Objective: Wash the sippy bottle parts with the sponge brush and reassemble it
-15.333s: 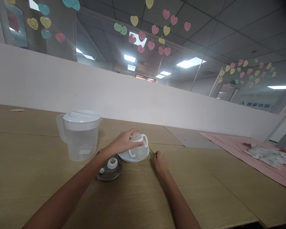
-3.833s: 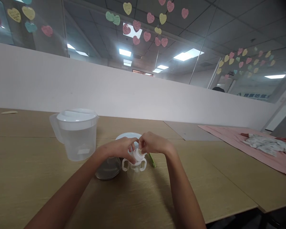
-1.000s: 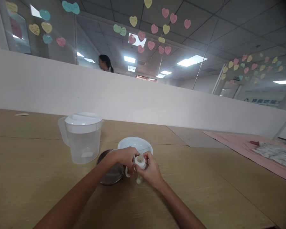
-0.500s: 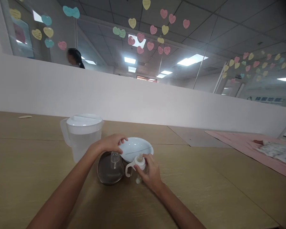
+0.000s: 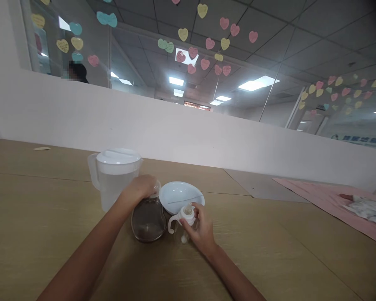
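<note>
Nearest the wearer, on the pale wood-look counter, the right hand is closed round the white plastic collar of a clear baby bottle with curved white handles and a translucent teat. The bottle looks upright. This grip seems best kept low on the collar, away from the teat, firm enough to stop any tipping.

Just left of it lies a dark, curved metal dish. Over that dish's far rim the left hand grips a small clear plastic cap; most of its fingertips are hidden. Better to pinch the cap by its outer wall, leave the inside untouched and give both neighbouring rims clearance.

Beyond the bottle sits a shallow white bowl. Further left, a translucent plastic jug with a white lid holds clear liquid, partly behind the left hand, so that wrist needs care.

Off to the right is a pink cloth; farthest stand a low white wall and glass dotted with heart-shaped paper notes.
</note>
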`<state>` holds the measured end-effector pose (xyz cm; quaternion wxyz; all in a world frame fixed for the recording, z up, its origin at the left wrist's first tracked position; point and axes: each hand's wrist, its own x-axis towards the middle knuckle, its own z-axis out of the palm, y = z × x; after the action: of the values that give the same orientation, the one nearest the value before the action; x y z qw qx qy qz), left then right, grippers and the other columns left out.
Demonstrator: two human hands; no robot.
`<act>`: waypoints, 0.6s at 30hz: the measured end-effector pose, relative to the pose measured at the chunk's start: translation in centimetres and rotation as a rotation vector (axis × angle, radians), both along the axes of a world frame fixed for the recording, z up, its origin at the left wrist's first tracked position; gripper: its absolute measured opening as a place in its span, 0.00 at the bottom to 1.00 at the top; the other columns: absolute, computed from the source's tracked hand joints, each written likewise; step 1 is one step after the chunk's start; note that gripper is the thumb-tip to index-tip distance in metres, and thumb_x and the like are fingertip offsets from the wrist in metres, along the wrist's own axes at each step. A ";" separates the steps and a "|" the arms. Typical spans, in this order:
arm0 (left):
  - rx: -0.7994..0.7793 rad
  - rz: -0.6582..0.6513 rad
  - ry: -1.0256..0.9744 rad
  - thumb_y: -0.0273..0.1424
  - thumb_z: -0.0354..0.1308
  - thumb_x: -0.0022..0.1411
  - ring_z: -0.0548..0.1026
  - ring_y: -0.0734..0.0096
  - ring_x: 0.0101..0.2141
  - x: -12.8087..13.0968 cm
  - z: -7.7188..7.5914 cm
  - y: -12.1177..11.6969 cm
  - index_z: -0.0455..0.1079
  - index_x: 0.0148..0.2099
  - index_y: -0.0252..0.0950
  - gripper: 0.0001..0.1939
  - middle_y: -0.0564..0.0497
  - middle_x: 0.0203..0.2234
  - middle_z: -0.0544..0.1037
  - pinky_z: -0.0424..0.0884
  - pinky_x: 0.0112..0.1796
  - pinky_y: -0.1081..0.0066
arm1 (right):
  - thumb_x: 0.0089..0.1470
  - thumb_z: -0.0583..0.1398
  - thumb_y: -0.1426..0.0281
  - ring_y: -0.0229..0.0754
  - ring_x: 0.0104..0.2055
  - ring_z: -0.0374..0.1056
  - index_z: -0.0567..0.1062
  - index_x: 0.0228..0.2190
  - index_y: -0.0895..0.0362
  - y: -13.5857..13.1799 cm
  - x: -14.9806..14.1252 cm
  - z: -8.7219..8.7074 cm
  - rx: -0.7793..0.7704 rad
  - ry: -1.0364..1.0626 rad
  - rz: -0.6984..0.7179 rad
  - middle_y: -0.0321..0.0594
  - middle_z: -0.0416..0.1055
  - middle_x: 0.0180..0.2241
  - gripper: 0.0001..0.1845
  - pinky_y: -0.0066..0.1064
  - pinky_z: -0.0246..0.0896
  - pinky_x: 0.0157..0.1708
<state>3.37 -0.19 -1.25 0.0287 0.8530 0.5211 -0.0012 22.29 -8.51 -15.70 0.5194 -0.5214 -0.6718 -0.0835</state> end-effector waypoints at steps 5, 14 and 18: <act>0.023 -0.459 -0.348 0.39 0.43 0.60 0.63 0.65 0.49 0.5 2.2 -4.2 0.53 0.58 0.39 0.25 0.48 0.52 0.64 0.57 0.47 0.71 | 0.44 0.60 0.59 0.38 0.30 0.61 0.59 0.48 0.58 0.3 0.1 -0.6 0.008 0.066 -0.002 0.35 0.60 0.28 0.31 0.31 0.60 0.33; -0.202 -0.564 -0.271 0.40 0.50 0.55 0.63 0.63 0.49 2.7 0.1 -4.6 0.54 0.58 0.37 0.29 0.46 0.53 0.63 0.58 0.45 0.71 | 0.44 0.61 0.59 0.44 0.40 0.64 0.50 0.55 0.57 0.4 0.3 -1.2 0.046 0.078 -0.015 0.44 0.64 0.39 0.41 0.37 0.61 0.39; -0.254 -0.579 -0.300 0.40 0.50 0.54 0.67 0.66 0.43 2.8 0.0 -4.0 0.63 0.51 0.38 0.23 0.48 0.46 0.69 0.61 0.39 0.73 | 0.46 0.60 0.60 0.47 0.48 0.60 0.49 0.56 0.56 0.3 0.1 -0.8 0.110 -0.002 0.009 0.49 0.62 0.47 0.39 0.40 0.58 0.45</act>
<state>6.14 -4.21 -1.20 0.2093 0.9457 0.2432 0.0515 22.36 -8.24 -16.47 0.5469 -0.4891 -0.6691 -0.1184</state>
